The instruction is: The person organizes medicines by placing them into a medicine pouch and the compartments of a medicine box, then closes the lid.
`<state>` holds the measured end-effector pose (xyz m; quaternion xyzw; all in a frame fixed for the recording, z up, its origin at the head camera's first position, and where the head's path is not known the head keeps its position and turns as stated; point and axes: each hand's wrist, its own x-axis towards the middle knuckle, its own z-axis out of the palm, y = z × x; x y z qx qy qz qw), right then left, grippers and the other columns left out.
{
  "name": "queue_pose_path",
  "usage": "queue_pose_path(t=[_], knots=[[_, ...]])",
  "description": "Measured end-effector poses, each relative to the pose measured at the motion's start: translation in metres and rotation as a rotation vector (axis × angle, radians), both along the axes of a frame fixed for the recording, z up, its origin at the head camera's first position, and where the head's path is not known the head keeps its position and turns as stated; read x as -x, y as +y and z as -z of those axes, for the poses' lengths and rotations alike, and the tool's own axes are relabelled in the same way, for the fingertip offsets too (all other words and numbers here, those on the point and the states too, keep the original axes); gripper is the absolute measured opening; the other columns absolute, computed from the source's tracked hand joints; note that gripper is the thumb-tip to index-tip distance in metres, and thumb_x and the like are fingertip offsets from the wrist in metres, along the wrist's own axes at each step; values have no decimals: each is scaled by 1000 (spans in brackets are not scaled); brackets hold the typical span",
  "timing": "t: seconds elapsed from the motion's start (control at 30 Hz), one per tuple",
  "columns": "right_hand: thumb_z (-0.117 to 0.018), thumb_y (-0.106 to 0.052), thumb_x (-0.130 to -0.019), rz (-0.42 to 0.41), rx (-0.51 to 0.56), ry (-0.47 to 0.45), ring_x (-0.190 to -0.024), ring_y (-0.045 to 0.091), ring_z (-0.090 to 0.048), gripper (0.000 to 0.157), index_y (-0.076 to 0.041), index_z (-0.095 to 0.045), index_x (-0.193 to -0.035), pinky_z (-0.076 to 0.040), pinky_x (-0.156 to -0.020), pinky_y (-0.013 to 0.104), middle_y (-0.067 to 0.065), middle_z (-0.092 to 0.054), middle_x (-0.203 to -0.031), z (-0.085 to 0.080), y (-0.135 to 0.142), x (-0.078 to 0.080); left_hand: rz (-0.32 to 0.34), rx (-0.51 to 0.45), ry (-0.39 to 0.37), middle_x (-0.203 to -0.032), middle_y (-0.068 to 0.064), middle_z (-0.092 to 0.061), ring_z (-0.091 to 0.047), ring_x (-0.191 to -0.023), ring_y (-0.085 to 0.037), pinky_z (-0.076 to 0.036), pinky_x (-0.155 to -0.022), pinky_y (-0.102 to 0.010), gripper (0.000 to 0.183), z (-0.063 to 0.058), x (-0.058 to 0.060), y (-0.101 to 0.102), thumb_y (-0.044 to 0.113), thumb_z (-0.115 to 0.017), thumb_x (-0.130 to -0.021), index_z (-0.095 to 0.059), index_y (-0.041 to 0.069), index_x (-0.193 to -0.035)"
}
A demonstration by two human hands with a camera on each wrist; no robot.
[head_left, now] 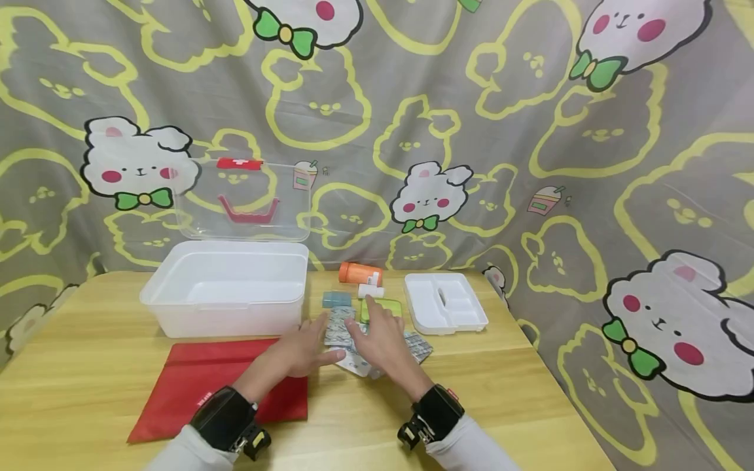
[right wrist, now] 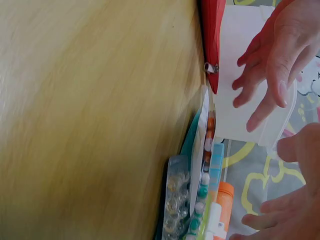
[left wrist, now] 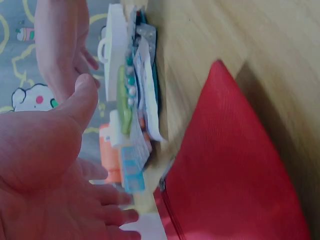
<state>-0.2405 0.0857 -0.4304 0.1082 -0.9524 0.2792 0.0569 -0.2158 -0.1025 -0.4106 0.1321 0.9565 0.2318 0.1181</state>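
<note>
My left hand (head_left: pixel 303 350), fingers spread, hovers over the table between the red zip pouch (head_left: pixel 218 379) and a pile of pill blister packs (head_left: pixel 340 330). Above that pile is my right hand (head_left: pixel 383 337), its fingers extended and holding nothing. It partly hides the packs in the head view. Green and white capsules (right wrist: pixel 202 192) show in one pack in the right wrist view. Just behind lie a blue translucent pill case (head_left: pixel 336 299), a green case (head_left: pixel 391 307), a small white bottle (head_left: pixel 371 291) and an orange bottle (head_left: pixel 362 273) on its side.
A white plastic box (head_left: pixel 232 320) stands at the back left, its clear lid (head_left: pixel 200 222) with a red handle (head_left: pixel 250 216) raised upright. To the right of the packs sits a white divided tray (head_left: pixel 419 307). A patterned curtain (head_left: pixel 501 131) hangs behind the wooden table (head_left: pixel 501 405).
</note>
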Motion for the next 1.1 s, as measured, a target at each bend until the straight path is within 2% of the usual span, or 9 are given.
queue_pose_path(t=[0.1,0.17,0.2,0.3,0.43,0.63,0.93,1.03,1.1], knots=[[-57,-44,-100,-20,47,-13,-123,38,-62,66,-7,-43,-152,-44,-108,53,22,-63,-136,0,-5,0,-8,17,-15,-146,-33,-48,-50,-133,-47,-42,-110,-57,90,0,1,-8,52,-66,-94,-34,-12,-150],[-59,-39,-100,-30,74,-20,-118,36,-66,60,-6,-49,-148,-51,-101,52,21,-67,-130,1,-7,0,-18,34,-19,-126,-30,-62,-63,-112,-40,-52,-97,-51,77,1,0,-12,48,-68,-94,-50,-15,-134],[-60,-37,-100,-34,90,-20,-116,35,-67,56,-5,-52,-146,-54,-97,52,21,-69,-127,1,-8,-1,-25,42,-20,-116,-27,-65,-64,-102,-35,-54,-91,-48,70,0,0,-13,45,-69,-94,-55,-14,-128],[-60,-29,-100,-60,125,-5,-110,31,-70,47,-4,-59,-139,-57,-89,46,17,-72,-121,1,-9,-2,-32,57,-12,-87,-13,-62,-57,-79,-25,-50,-73,-40,35,1,-2,-15,29,-70,-95,-62,-4,-102],[-59,-22,-100,-86,173,43,-93,23,-74,36,-3,-67,-128,-59,-77,37,11,-77,-104,0,-10,-6,-12,84,35,-79,-7,-54,-53,-76,-22,-46,-68,-35,8,1,-4,-16,4,-66,-92,-58,4,-93],[-60,-11,-95,-116,206,69,-75,16,-71,27,-1,-73,-116,-56,-65,28,9,-77,-88,4,-14,-7,-20,133,83,-79,-8,-53,-52,-74,-23,-45,-62,-32,15,4,-3,-17,-5,-67,-87,-59,4,-97],[-58,-10,-95,-162,182,25,-73,14,-71,28,-1,-72,-117,-55,-64,28,9,-77,-88,1,-22,-3,-49,212,136,-77,-9,-56,-50,-70,-22,-45,-60,-32,8,9,-1,-17,-3,-68,-86,-63,2,-92],[-58,-12,-95,-160,167,27,-76,16,-72,27,-2,-73,-116,-55,-65,29,9,-77,-88,0,-25,-3,-39,220,160,-77,-9,-57,-51,-71,-22,-46,-61,-33,10,9,0,-17,-2,-70,-85,-63,2,-91],[-58,-12,-95,-162,166,15,-77,17,-72,27,-3,-73,-115,-56,-65,29,9,-77,-88,0,-26,-3,-35,218,171,-78,-10,-58,-52,-73,-23,-47,-61,-33,16,10,0,-17,-1,-72,-84,-63,1,-96]])
